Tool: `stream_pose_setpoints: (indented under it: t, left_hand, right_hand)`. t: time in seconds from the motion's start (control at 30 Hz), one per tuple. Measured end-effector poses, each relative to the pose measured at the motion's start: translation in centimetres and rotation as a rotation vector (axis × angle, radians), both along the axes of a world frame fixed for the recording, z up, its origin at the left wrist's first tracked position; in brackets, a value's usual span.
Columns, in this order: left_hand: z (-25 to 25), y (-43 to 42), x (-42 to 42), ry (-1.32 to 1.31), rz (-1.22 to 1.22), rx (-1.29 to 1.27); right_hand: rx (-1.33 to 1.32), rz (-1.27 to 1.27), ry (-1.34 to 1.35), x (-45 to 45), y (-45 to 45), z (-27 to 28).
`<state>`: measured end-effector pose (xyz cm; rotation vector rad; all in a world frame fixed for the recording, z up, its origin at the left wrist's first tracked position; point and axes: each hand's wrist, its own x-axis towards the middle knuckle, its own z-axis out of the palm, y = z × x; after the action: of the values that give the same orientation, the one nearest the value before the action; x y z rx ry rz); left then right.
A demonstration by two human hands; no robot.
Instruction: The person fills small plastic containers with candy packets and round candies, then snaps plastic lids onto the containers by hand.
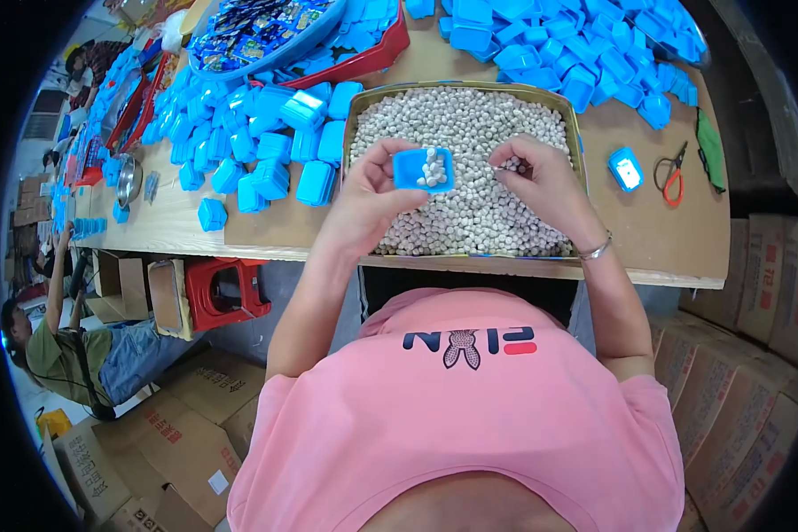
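My left hand [377, 191] grips a small blue plastic box [408, 168] by its left side, over a wide shallow tray [579, 146]. Several whitish round pellets [432, 168] lie inside the box, toward its right. The tray is filled with the same kind of pellets [461, 115]. Over the tray's right part, my right hand [541, 177] has its fingertips pinched together around a few pellets [512, 164]. A gap separates the two hands.
Blue boxes [270, 177] crowd the table's left, with another heap [567, 49] at the back right. A red bin [390, 44] and a blue basin [279, 62] of packets stand behind. Scissors [672, 182] lie right, beside a blue box [625, 168]. Another person [80, 355] sits far left; cartons [736, 390] stack right.
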<state>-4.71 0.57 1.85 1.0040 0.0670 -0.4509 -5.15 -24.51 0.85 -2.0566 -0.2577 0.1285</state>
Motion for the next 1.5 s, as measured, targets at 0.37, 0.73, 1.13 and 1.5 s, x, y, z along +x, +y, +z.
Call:
stream_pose_setpoints:
  t: [0.37,0.73,1.13,1.5]
  left_hand:
    - [-0.9,-2.3,-0.2,-0.168,-0.186,0.251]
    - [-0.2,0.3,0.4,-0.160,-0.102,0.326]
    - [-0.9,0.1,2.6,-0.220,-0.030,0.392]
    - [0.2,-0.3,3.4,-0.152,0.079,0.440]
  right_hand:
    - [-0.048,0.140,-0.304,-0.8,2.8,4.9]
    - [-0.042,-0.002,-0.112,-0.6,-0.8,0.2]
    - [-0.227,0.120,-0.204,0.2,0.5,1.2]
    - [-0.308,0.175,-0.381,13.5,3.7,2.5]
